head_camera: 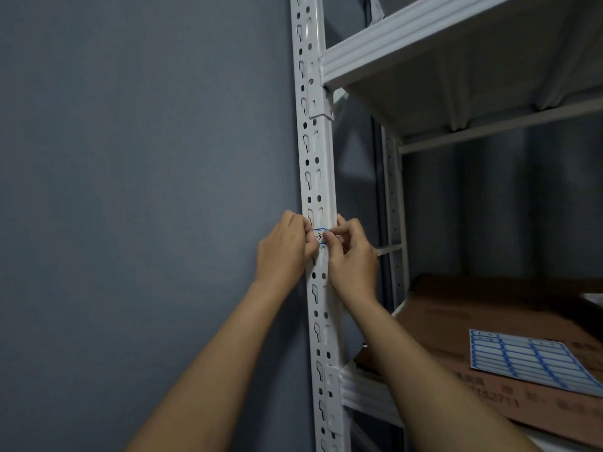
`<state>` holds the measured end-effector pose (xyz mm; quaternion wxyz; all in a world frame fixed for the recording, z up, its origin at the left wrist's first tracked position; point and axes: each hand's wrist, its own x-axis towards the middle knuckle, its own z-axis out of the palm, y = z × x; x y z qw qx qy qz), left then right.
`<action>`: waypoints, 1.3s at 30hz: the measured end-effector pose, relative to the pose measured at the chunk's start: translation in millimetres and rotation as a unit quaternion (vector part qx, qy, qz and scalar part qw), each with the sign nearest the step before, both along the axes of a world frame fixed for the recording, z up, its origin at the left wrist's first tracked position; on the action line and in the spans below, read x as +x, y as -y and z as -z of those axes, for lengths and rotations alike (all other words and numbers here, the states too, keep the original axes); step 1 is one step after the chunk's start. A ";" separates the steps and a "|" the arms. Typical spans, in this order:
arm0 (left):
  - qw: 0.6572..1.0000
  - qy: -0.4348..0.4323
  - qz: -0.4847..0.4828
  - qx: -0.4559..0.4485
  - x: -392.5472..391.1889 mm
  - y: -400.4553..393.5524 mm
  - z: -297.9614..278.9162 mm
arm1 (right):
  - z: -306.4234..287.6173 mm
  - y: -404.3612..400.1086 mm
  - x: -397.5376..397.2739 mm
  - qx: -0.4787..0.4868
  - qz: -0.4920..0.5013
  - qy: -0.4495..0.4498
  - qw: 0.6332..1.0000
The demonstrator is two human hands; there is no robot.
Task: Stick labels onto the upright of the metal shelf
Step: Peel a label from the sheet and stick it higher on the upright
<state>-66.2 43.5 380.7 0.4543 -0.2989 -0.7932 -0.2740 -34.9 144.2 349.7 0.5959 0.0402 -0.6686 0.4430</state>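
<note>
Pressing a blue-edged label (320, 235) against the white upright (317, 177), the left hand (284, 247) and right hand (350, 256) pinch its ends. A label sheet (528, 360) lies on the cardboard box (456, 327)

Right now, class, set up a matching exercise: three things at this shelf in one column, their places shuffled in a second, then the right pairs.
1. small blue-bordered paper label
2. blue-and-white sheet of labels
3. flat brown cardboard box

A. lying on the cardboard
B. pinched by both hands against the white perforated metal upright
C. resting on the lower shelf

Pairs: 1-B, 2-A, 3-C
</note>
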 end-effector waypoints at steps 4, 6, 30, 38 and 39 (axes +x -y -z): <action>1.000 0.000 0.015 0.010 -2.3 1.8 4.1 | -0.1 -0.6 -2.2 -0.001 -0.001 0.001 1.000; 0.999 -0.010 0.027 0.030 -4.6 3.4 6.3 | 0.3 -0.9 -4.0 -0.006 -0.007 -0.002 1.000; 0.999 -0.011 0.033 0.026 -8.8 -0.7 9.6 | 1.1 -0.3 -0.9 -0.001 -0.003 0.006 1.000; 0.994 0.007 0.077 0.078 -12.3 5.0 25.5 | 1.5 -0.6 -3.4 -0.007 -0.013 0.002 1.000; 0.993 0.007 0.084 0.087 -12.5 5.2 25.4 | 1.7 -0.7 -3.7 -0.008 -0.015 0.002 1.000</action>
